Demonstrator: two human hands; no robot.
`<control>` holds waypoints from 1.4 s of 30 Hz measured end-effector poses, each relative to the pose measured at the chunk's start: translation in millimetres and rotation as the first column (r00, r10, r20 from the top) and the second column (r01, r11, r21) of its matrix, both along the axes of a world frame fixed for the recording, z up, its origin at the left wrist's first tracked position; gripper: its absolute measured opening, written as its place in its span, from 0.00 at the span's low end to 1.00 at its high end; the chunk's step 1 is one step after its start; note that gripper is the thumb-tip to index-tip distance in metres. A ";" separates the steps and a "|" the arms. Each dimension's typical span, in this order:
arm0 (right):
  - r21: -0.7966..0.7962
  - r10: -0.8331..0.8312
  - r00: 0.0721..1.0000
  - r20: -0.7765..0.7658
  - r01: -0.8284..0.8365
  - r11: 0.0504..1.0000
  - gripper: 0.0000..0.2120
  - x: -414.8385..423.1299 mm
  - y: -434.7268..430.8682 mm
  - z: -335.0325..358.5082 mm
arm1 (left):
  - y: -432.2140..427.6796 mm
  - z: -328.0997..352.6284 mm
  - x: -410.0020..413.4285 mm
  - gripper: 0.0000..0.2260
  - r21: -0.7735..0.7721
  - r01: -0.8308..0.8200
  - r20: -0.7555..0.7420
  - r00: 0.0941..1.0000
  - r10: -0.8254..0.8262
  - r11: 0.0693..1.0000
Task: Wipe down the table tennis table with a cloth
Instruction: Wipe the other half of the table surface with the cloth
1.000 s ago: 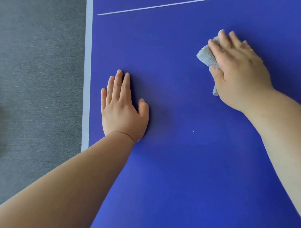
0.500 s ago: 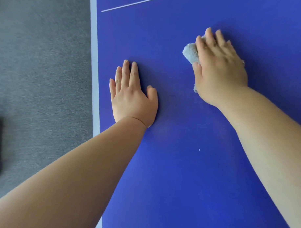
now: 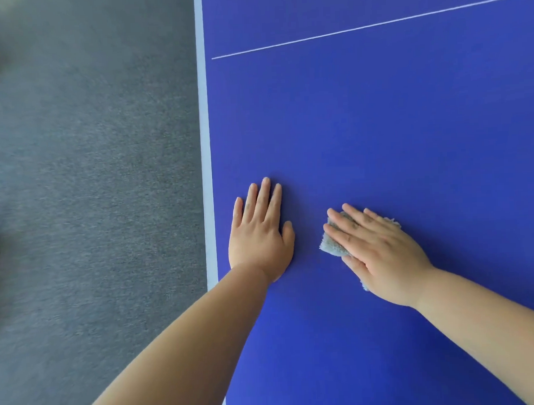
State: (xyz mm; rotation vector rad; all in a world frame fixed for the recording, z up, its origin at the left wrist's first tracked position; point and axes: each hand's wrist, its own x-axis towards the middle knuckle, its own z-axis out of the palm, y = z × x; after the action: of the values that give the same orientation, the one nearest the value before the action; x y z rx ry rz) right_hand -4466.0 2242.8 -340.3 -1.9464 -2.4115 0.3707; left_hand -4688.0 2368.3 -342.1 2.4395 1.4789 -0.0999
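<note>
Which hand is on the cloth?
The right hand, fingers flat on the small grey terry cloth; the left hand rests flat on the blue table tennis table, no cloth.

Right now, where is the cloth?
In the head view, the cloth lies on the table under the right hand, just right of the left hand.

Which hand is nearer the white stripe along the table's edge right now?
Left. The left hand lies flat just inside the white stripe; the right hand, pressing the grey cloth, sits farther in on the table.
</note>
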 end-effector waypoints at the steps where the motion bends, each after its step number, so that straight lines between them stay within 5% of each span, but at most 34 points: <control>1: -0.004 -0.025 1.000 -0.005 0.025 1.000 0.26 -8.4 -17.5 0.4 | -30.0 0.9 -16.5 0.32 0.000 0.036 0.003 0.999 -0.036 0.999; 5: -0.002 -0.067 0.998 -0.016 0.067 0.998 0.28 -48.6 -81.3 -4.1 | -127.1 -1.0 -70.9 0.35 -0.004 0.163 0.010 0.987 -0.163 0.987; 11: 0.058 -0.048 0.998 -0.033 0.050 0.997 0.29 -54.3 -86.9 -7.0 | -132.4 -3.3 -72.2 0.37 -0.003 0.192 -0.028 0.981 -0.192 0.981; 17: 0.092 -0.415 0.893 -0.176 0.435 0.896 0.28 -32.2 -13.3 -1.8 | -134.6 -9.3 -75.2 0.37 0.049 0.178 -0.010 0.984 -0.177 0.983; 23: 0.101 -0.321 0.943 -0.084 0.329 0.939 0.24 -26.9 6.2 -2.5 | -136.0 -12.0 -75.7 0.36 0.118 0.158 0.008 0.987 -0.160 0.980; 30: 0.062 0.076 0.992 -0.103 -0.070 0.996 0.25 -93.3 -177.4 -6.5 | -137.8 -7.5 -75.8 0.34 0.108 0.144 0.030 0.989 -0.148 0.984; 33: 0.047 0.185 0.982 -0.041 -0.183 0.982 0.26 -78.9 -186.6 -4.0 | -138.1 -6.3 -75.8 0.34 0.102 0.142 0.020 0.989 -0.144 0.985; 36: 0.090 -0.224 0.974 -0.039 0.227 0.970 0.27 -50.2 -138.9 -3.3 | -138.6 -7.7 -76.1 0.34 0.099 0.128 0.027 0.991 -0.131 0.987; 38: 0.074 -0.537 0.842 -0.058 0.540 0.839 0.26 -48.6 -115.4 -1.3 | -138.0 -7.9 -76.1 0.34 0.092 0.124 0.038 0.991 -0.128 0.988; 40: 0.108 -0.608 0.792 -0.059 0.610 0.785 0.27 -76.6 -122.1 -4.4 | -137.4 -7.7 -76.0 0.33 0.088 0.120 0.050 0.991 -0.125 0.989; 42: 0.128 -0.467 0.878 -0.103 0.478 0.869 0.27 -122.1 -157.1 -8.3 | -137.3 -7.1 -75.1 0.33 0.081 0.116 0.063 0.991 -0.121 0.990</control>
State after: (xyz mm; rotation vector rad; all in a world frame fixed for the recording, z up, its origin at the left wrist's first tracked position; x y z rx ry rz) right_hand -4588.1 2085.7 -348.6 -2.3090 -1.7686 0.2219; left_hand -4763.0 2231.0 -349.2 2.5643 1.3328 0.0164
